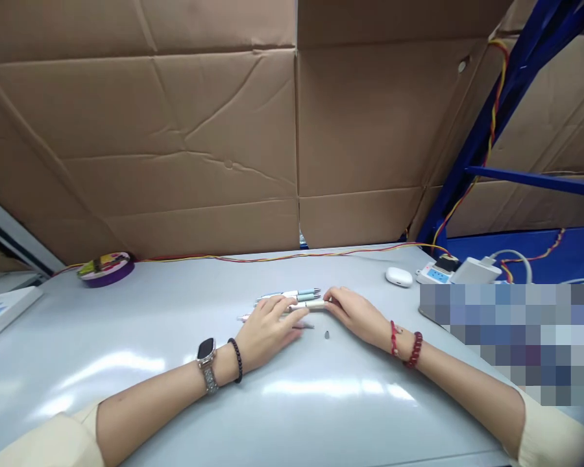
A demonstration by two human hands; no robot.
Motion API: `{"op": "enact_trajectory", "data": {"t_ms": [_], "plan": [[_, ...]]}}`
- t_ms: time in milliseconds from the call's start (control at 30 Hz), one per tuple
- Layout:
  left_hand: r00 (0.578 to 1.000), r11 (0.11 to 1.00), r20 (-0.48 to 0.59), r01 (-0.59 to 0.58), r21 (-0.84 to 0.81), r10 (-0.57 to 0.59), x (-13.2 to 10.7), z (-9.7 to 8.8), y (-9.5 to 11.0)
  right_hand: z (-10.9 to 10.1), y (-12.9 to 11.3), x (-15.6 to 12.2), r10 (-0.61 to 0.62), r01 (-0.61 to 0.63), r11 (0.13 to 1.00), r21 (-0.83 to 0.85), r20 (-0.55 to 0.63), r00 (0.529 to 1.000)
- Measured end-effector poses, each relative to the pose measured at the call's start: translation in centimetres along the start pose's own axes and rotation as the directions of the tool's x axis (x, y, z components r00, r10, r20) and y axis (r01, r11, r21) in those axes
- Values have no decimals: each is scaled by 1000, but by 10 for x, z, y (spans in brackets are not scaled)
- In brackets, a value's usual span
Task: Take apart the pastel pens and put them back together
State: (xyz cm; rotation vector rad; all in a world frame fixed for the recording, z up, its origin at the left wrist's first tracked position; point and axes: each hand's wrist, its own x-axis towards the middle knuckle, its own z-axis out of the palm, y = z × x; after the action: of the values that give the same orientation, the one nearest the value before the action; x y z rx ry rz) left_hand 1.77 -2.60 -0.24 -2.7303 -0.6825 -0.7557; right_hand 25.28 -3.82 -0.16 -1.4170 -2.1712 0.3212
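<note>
A white pen (315,305) lies level between my two hands, low over the table. My left hand (268,331) reaches across it from the left, with thumb and index finger on either side of its barrel. At the pen's right end, the fingertips of my right hand (353,311) pinch it. Just behind are light blue and white pens (306,294), side by side. Under my left hand lies another pen, its pinkish end (243,318) showing at the left. A grey pointed piece (304,325) shows by the left thumb. A small grey cone-shaped piece (327,335) rests on the table nearby.
A white earbud case (399,277) and a power strip (435,274) with a white charger (475,270) are at the right. A purple-edged round roll (106,270) sits back left, a white box (7,314) far left. Cardboard (199,143) walls the back; a red-yellow cable (253,259) runs along it.
</note>
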Motion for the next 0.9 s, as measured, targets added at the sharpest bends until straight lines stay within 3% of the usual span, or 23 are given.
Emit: {"op": "enact_trajectory", "data": {"t_ms": [133,233,333,400,500,600,900], "plan": [[986,990,-96,-138,-9,137,-3,-6,0,-9,-4,-3,96,-97,995,0,-83,992],[940,962,-209,-273,13,270,-6,-11,7,-15,-7,-5,117,-114,993,25,-155,981],[926,960,-255,-258,109,278,-6,-16,19,-15,-17,-10,50,-40,998,57,-186,981],[947,965,-202,-225,136,249,-6,-16,25,-10,-27,-16,-41,51,997,58,-163,986],[990,989,-8,-142,52,143,-7,-13,27,-1,-40,-28,-220,222,975,22,-89,972],[993,999,110,-50,-20,52,-9,-8,24,5,-44,-34,-324,322,945,-54,-39,945],[975,995,217,64,-81,-45,-4,-5,12,3,-27,-20,-313,312,932,-185,27,949]]}}
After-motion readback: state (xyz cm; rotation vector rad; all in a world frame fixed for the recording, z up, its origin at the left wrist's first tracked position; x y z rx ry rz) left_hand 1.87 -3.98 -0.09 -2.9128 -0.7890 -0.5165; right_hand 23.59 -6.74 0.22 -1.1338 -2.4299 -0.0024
